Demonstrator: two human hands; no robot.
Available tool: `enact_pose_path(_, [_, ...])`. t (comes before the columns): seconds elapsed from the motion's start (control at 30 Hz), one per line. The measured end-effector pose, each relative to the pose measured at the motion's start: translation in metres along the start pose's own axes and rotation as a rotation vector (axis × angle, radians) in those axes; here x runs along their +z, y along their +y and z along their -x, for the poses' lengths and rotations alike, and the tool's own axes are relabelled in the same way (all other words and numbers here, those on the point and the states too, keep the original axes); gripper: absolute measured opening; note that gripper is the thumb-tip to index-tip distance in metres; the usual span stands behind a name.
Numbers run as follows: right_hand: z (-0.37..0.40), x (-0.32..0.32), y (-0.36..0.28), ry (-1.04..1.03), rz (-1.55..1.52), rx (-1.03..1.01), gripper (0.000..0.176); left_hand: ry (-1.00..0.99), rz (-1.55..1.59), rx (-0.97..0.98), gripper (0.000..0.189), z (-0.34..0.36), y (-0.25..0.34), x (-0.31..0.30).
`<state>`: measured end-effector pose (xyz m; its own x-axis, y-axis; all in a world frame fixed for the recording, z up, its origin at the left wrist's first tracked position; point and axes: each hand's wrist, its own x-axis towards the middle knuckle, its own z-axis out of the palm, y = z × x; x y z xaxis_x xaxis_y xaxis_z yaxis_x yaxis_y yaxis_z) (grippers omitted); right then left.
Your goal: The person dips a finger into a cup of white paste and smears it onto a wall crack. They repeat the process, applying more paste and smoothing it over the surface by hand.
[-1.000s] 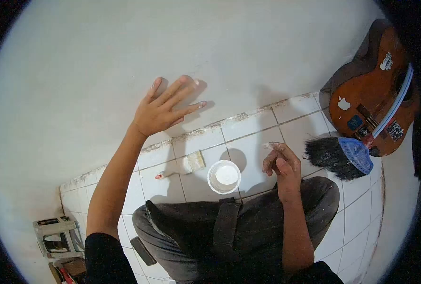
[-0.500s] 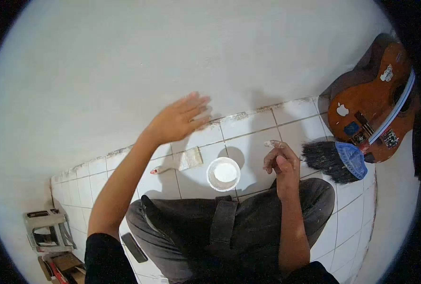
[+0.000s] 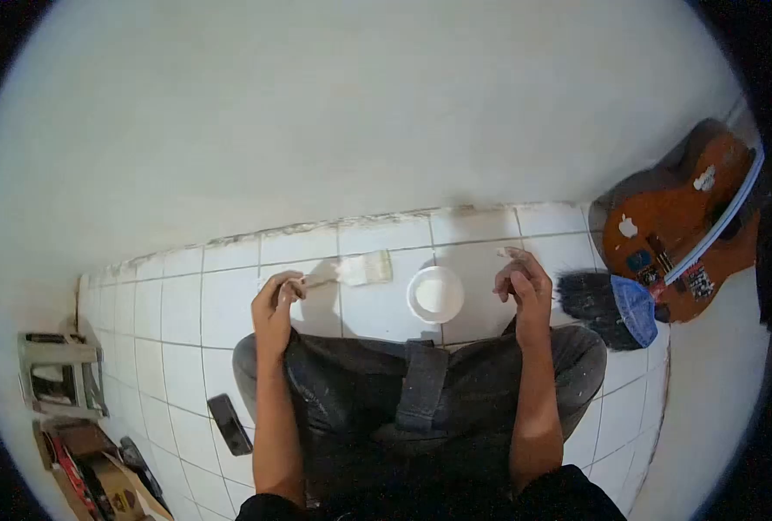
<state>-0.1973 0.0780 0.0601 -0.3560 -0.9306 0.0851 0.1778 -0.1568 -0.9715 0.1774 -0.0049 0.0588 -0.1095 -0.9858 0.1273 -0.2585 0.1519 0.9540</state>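
The paintbrush (image 3: pixel 361 269) is found on the tiled floor (image 3: pixel 221 304), just in front of the crossed legs and near the foot of the wall (image 3: pixel 386 122). Its long axis is laid from left to right, with the handle to the left and the white bristles to the right, towards the small bowl (image 3: pixel 435 295) of white paint. The left hand (image 3: pixel 275 302) is the nearer one: its fingers are closed around the end of the handle, so the brush stretches to the right of it. The right hand (image 3: pixel 521 283) is kept well apart, on the other side of the bowl, with half-curled fingers, and nothing is seen in it.
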Motion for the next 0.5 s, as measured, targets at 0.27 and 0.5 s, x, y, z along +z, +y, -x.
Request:
enact_pose_path(0.27, [0.003,-0.007,0.012,-0.073,0.245,-0.034,0.031,-0.131,-0.067,-0.083,0.021,-0.006,-0.004,0.008])
enact_pose_path(0.5, [0.011,-0.006,0.024,-0.069,0.378,-0.006,0.03,-0.01,-0.071,-0.047,0.021,0.005,-0.008,0.001])
